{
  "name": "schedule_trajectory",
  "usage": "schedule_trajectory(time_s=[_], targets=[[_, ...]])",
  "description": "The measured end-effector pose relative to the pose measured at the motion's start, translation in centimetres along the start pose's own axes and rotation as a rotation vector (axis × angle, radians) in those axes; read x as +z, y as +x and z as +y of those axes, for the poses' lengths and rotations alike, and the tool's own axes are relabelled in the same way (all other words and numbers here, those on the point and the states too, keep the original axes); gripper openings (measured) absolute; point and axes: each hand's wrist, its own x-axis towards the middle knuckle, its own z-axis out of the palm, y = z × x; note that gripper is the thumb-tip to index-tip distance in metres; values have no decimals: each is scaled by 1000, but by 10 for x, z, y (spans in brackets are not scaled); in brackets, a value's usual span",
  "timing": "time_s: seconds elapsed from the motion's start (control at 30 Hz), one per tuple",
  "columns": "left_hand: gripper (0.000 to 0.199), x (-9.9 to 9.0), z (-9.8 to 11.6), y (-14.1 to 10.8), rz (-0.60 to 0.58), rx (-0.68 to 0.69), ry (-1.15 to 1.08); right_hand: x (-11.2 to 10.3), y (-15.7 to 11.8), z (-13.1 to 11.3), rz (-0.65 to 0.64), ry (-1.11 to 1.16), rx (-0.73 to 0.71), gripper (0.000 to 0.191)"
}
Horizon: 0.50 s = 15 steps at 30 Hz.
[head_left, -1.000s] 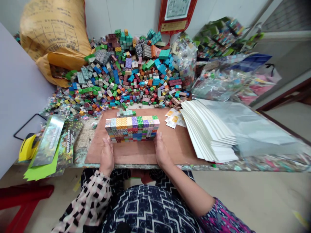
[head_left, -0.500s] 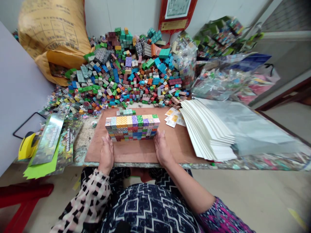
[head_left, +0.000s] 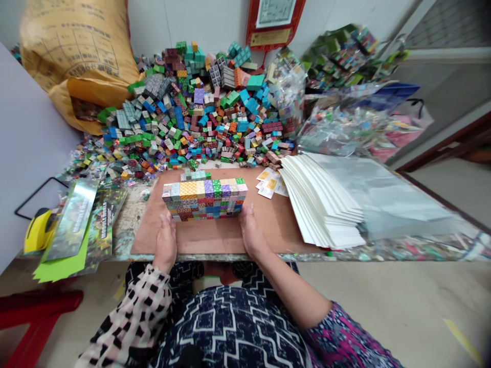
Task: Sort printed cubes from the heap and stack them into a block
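A block of stacked coloured cubes [head_left: 205,200] stands on the brown board [head_left: 207,241], with an even front face and a patterned top row. At its left end is my left hand [head_left: 166,240], palm turned inward and fingers stretched out along the side. My right hand [head_left: 253,232] is at the right end in the same way, its fingers straight. The block sits between the two palms. Just behind it lie a few pale green cubes [head_left: 195,175].
Loose cubes [head_left: 207,117] are heaped behind the board. White sheets [head_left: 322,204] and clear plastic bags [head_left: 399,199] lie at right, small cards [head_left: 270,183] near them. Printed packaging [head_left: 74,220] and a yellow tape dispenser [head_left: 38,230] are at left; a yellow sack [head_left: 80,41] stands behind.
The whole view has shifted slightly, so everything appears a little further left. Both hands remain at the ends of the block, with hardly any movement against it.
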Motion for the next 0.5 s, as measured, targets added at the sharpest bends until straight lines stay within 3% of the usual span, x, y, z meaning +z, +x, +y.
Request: schedule_trajectory(time_s=[0.5], targets=[[68,8,5,-3,21,68,-16,0,-1,-9,-58,-41,-22,80]])
